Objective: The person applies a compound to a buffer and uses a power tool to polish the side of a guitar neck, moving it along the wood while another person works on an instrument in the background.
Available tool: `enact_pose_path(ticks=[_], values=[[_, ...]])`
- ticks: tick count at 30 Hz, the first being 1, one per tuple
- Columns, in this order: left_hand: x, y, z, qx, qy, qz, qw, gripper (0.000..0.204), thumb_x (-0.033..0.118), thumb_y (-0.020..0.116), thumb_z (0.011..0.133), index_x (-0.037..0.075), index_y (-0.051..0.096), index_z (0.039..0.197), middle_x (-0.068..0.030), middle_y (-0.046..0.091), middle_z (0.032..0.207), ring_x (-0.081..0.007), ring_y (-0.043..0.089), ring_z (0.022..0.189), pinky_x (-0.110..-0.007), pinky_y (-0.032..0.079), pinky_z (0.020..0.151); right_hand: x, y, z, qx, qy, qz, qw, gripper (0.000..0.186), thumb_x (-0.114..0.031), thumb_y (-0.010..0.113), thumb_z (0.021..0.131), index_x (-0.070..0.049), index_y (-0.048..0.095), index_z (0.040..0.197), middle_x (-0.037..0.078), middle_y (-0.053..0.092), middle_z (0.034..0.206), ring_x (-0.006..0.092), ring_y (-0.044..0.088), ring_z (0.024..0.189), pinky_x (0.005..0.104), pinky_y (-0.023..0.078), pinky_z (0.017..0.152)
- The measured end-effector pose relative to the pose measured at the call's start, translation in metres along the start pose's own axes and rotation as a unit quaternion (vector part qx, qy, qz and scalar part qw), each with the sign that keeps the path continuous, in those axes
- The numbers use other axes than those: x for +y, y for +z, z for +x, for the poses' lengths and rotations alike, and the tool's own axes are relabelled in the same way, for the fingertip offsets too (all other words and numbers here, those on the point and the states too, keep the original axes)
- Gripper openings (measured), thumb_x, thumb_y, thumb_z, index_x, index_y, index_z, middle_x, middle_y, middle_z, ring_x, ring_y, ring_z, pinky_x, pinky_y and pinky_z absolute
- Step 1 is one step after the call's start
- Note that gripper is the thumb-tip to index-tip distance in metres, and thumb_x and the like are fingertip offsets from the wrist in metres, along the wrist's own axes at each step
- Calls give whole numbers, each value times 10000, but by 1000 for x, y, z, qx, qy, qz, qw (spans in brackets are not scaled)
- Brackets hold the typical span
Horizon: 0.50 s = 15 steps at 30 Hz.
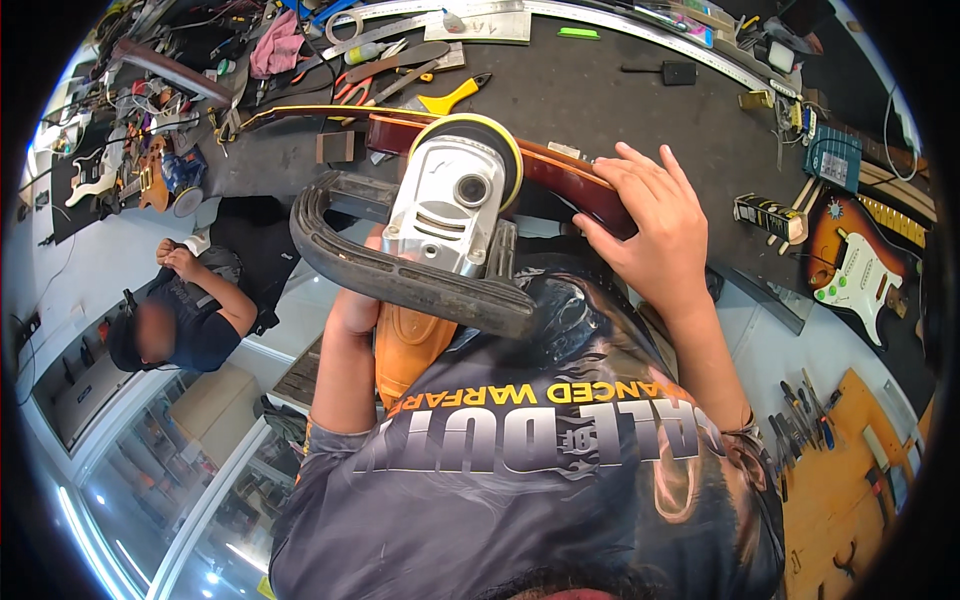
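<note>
My left hand (356, 308) is closed around the orange body of a power polisher (432, 190); the handle hides most of its fingers. The tool has a silver metal head, a thick black loop handle and a round pad with a yellowish rim. That pad is up against a glossy dark red guitar body (596, 204), whose neck (290, 112) stretches away to the left. At the body's right end rests my right hand (652, 215), fingers stretched out and thumb apart. Polisher and shirt cover the middle and near side of the guitar.
Beyond the guitar, a yellow-handled brush (450, 95) and red pliers (353, 90) lie on the dark bench (560, 85). A sunburst guitar body (857, 265) and a small box (770, 218) are at right. Another person (195, 300) sits at left, hands together. Tools hang lower right.
</note>
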<state>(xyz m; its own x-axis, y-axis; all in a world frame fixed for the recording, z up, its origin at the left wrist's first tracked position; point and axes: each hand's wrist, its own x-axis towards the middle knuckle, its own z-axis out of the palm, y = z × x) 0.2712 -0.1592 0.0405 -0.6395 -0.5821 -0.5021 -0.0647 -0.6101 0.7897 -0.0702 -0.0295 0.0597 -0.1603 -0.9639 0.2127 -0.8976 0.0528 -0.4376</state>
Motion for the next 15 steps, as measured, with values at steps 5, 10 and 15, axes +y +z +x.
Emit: enact_pose_path(ticks=[5,10,15], values=[[-2,-7,4,-76,-2,-17,997,703,356,726,998,-39,528,1545,-134,690,1423,-196,691,1232,-365,566,1065,1,1,0,0,0,1,1000,494,-251,918,798,-103,735,1232,50,788,1251,278,697,1325,550,430,1245],[-8,-9,8,-93,-24,-79,992,696,323,715,992,-40,517,1553,-124,689,1414,-181,694,1207,-351,575,1035,3,0,2,3,-1,2,1000,490,-241,917,797,-104,735,1230,50,788,1250,278,698,1322,545,438,1241],[-10,-7,12,-106,-34,-103,988,691,289,703,987,-41,507,1561,-115,688,1406,-166,697,1182,-338,583,1005,0,1,-1,2,-1,7,1000,492,-228,923,788,-105,734,1225,49,788,1250,277,700,1319,541,445,1237]])
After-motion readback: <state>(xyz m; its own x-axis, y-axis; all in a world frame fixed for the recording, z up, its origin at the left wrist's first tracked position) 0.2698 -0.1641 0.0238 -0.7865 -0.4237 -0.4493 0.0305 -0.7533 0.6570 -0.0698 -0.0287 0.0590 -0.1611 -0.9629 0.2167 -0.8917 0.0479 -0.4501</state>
